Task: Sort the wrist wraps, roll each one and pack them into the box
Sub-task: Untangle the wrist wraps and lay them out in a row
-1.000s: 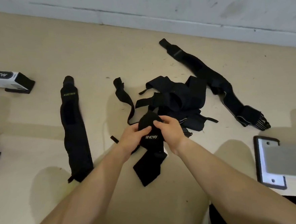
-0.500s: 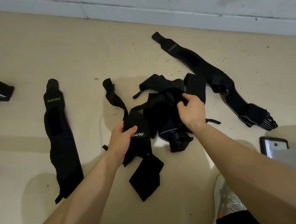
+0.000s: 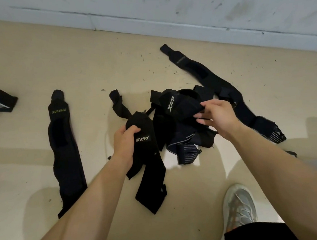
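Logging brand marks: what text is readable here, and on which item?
"XUEYING": flat wrap on the left.
"IINCYO": labelled wrap gripped by the left hand.
"XTEP": bunched wrap pinched by the right hand.
Faint print on the long wrap at right: unreadable.
Print on the box at left edge: too blurred.

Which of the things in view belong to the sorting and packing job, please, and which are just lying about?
Job: left hand gripping the white-label wrap; right hand pinching the top wrap of the pile; flat wrap on the left; long wrap at the back right; box at the left edge.
Lying about: grey shoe.
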